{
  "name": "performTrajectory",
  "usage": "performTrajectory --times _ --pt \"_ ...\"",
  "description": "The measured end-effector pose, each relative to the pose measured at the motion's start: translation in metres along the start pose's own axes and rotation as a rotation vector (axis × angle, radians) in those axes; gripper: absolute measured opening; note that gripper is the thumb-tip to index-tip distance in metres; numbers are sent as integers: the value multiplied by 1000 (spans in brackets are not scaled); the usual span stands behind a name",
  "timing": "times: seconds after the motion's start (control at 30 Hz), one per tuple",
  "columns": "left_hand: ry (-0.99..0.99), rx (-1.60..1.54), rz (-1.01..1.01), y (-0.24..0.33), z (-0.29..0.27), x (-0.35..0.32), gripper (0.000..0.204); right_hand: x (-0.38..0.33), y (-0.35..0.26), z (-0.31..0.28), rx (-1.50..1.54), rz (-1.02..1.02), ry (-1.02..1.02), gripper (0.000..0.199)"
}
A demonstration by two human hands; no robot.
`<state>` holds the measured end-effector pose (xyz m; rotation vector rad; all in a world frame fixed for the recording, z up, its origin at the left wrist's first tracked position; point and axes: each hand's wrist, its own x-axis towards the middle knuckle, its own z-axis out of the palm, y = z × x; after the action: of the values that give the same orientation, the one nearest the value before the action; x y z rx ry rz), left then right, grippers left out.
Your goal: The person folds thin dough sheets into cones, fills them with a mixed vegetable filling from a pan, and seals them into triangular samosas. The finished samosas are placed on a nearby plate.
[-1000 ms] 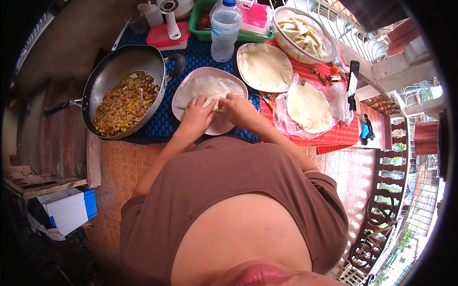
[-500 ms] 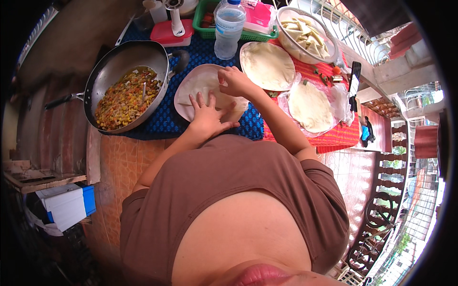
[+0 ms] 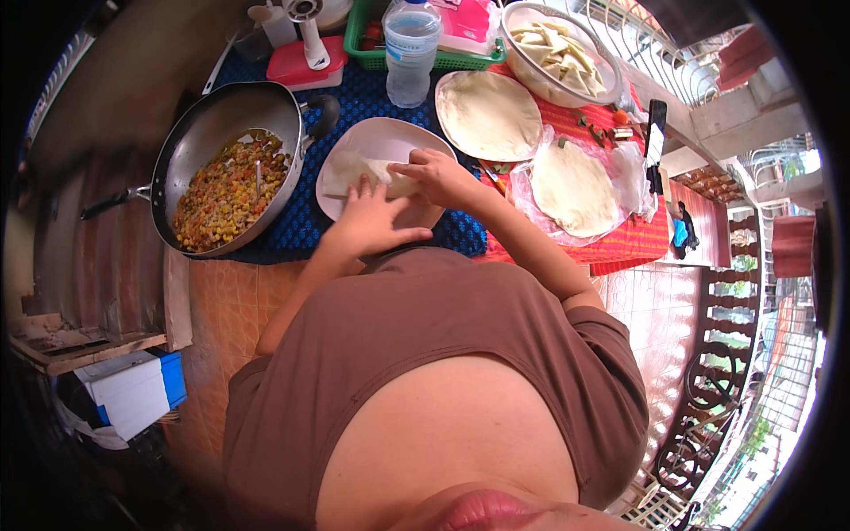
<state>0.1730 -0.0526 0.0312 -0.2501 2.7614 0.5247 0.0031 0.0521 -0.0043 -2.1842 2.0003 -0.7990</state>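
A pale plate (image 3: 398, 128) lies on the blue cloth in front of me, with a thin whitish wrapper (image 3: 352, 170) partly folded on it. My left hand (image 3: 372, 219) is open, its spread fingers resting on the wrapper's near side. At the wrapper's right end, my right hand (image 3: 436, 180) has its fingertips closed on the folded part. Whatever lies inside the fold is hidden. Left of the plate stands a deep pan (image 3: 204, 119) with a chopped yellow and orange vegetable mixture (image 3: 232, 190) and a spoon handle (image 3: 258, 177) sticking up.
Beyond the plate are round flat wrapper sheets (image 3: 489, 115), a water bottle (image 3: 413, 57), a green basket (image 3: 474, 64) and a red-lidded container (image 3: 305, 64). A clear bowl of folded pale triangles (image 3: 562, 53) stands far right. Another sheet (image 3: 574, 190) lies on plastic, near a phone (image 3: 655, 133).
My right hand has come down and nearer along the plate, bringing the wrapper's far edge over into a fold. My left hand stays spread on the wrapper, and the view has shifted slightly.
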Motion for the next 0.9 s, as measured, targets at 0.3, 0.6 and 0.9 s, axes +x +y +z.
performTrajectory --times 0.3,0.6,0.9 --pt "510 -191 16 -69 8 19 27 1 1 9 -198 -44 -116 39" --pt "1027 464 264 -41 -15 18 23 1 -1 4 -183 -36 -147 40" --pt "559 91 182 -57 1 19 16 -2 0 5 -263 68 -138 58"
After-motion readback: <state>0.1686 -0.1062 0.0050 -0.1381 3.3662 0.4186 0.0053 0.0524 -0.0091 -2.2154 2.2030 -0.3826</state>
